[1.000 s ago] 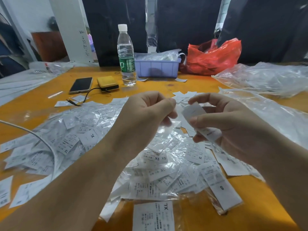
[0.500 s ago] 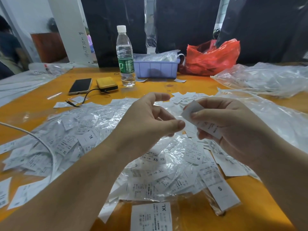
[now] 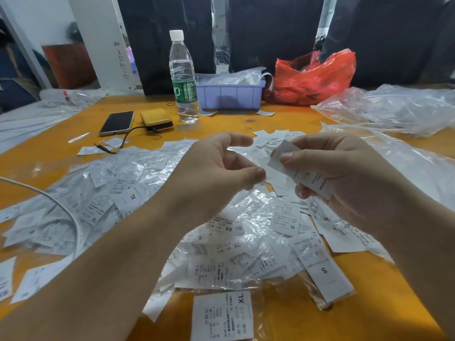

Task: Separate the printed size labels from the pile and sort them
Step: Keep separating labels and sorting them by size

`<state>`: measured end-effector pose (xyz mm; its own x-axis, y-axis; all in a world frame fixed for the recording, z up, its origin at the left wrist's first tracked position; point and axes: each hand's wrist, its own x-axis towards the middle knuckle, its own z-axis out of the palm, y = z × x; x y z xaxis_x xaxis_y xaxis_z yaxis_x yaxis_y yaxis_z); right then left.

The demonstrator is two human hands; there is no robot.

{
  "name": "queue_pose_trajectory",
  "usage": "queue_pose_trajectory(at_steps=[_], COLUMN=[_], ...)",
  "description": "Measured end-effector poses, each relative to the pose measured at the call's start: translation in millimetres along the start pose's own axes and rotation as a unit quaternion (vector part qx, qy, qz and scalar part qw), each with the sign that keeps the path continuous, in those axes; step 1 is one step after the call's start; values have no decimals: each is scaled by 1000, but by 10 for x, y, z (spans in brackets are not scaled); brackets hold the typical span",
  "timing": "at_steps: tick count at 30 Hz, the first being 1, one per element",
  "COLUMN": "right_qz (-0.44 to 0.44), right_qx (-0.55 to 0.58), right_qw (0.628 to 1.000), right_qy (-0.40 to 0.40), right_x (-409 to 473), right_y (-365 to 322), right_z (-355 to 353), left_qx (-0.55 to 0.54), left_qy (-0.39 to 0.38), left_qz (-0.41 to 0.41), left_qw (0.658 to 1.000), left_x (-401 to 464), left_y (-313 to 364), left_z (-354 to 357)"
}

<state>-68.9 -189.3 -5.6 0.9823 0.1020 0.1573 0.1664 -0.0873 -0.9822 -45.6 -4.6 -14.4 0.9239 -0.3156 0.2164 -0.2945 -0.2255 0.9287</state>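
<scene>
Over an orange table (image 3: 211, 124) heaped with thin, limp white printed size labels (image 3: 221, 249), your right hand (image 3: 344, 173) pinches one featherlight label (image 3: 302, 173) by its edge, your left hand (image 3: 216, 173) loosely curled and empty.

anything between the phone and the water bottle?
Yes: a yellow case lies between the phone and the bottle, seen in the head view.

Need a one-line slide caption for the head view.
Right hand pinches one white label above the label pile; left hand empty.

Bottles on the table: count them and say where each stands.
1. The bottle stands upright at the far side, left of the tray, behind the power bank. Bags could hide others.
</scene>
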Motion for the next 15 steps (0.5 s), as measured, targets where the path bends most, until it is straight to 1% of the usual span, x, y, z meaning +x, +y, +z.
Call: queue_pose_trajectory(at_steps=[3,5,10,13,15], right_qz=[-23,-25,-15,-12,-7], right_qx=[-92,-115,-126,-100,-73], right_qw=[995,993,992,995,997], right_qy=[5,4,-9,-15,-36], right_x=[-17,-24,-25,-26,-35], right_y=[14,17,20,16,14], right_z=[35,58,68,62,61], left_qx=[-10,-8,11,2,-12], left_qy=[-8,-10,-1,30,55], left_qz=[10,15,25,26,23], left_qw=[1000,1000,1000,999,998], left_x=[-2,-3,-4,8,15], left_y=[-4,-3,-8,-16,-22], left_z=[1,1,-10,-32,-41])
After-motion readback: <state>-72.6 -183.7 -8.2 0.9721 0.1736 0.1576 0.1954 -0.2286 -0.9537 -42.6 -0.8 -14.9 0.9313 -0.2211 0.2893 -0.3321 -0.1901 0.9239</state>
